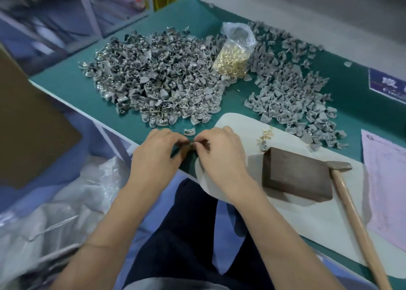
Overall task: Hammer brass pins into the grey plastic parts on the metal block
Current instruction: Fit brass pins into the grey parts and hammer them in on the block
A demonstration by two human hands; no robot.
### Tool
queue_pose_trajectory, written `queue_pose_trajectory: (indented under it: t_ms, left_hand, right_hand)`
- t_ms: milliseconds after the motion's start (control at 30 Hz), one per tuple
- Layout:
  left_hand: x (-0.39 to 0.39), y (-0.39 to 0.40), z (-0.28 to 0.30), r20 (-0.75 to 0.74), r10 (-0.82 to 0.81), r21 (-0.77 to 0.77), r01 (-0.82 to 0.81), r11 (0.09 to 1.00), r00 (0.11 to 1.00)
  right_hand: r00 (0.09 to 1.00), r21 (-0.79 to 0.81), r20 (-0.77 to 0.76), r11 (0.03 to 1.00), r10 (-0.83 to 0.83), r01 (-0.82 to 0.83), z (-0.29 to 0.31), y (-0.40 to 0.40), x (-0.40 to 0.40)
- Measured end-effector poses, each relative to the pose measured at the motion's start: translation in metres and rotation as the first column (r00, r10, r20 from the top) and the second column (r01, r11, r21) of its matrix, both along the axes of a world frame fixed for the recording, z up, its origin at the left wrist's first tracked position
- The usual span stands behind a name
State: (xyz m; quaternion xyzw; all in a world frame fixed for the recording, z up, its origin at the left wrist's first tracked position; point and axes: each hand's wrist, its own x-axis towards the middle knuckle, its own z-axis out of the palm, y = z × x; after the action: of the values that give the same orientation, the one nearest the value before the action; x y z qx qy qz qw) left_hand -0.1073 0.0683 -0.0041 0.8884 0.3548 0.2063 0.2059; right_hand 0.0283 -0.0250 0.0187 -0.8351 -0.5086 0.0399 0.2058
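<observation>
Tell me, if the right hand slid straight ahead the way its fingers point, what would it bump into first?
Probably the left hand: the right hand points leftward, and their fingertips already meet around a small part. Just beyond lies a single grey part, slightly off that line.

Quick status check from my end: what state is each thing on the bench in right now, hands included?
left hand: pinching a small grey part with the right hand
right hand: pinching the same part
metal block: flat on the white mat, nothing on it
hammer: lying unheld beside the block
bag of brass pins: upright, open at the top
loose brass pins: scattered on the mat
</observation>
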Motion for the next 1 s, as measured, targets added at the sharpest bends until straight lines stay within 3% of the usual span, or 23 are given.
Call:
queue_pose_trajectory:
  t_ms: [167, 267, 533, 700, 833, 1000]
  left_hand:
    - [-0.001, 0.0, 0.002, 0.064, 0.03, -0.034, -0.028, 0.999, 0.998]
    - [0.008, -0.009, 0.008, 0.109, -0.03, -0.061, 0.037, 0.997, 0.994]
    - [0.088, -0.046, 0.018, 0.093, -0.304, -0.173, 0.316, 0.933, 0.948]
    - [0.132, -0.055, 0.016, 0.019, -0.406, -0.192, 0.402, 0.895, 0.914]
    - [0.155, -0.058, 0.018, -0.102, -0.452, -0.101, 0.443, 0.891, 0.886]
    - [0.153, -0.055, 0.019, -0.106, -0.414, -0.094, 0.405, 0.909, 0.904]
  right_hand:
    - [1.0, 0.035, -0.031, 0.999, -0.006, 0.007, -0.003, 0.009, 0.002]
    - [0.999, 0.069, -0.035, 0.997, -0.034, 0.036, 0.0, 0.0, 0.01]
    - [0.905, 0.252, -0.132, 0.869, -0.404, 0.425, 0.024, -0.09, 0.083]
    - [0.811, 0.224, -0.195, 0.78, -0.551, 0.584, 0.023, -0.131, 0.111]
    - [0.811, 0.2, -0.2, 0.787, -0.55, 0.583, 0.021, -0.135, 0.116]
    - [0.845, 0.06, -0.146, 0.848, -0.514, 0.526, 0.026, -0.122, 0.126]
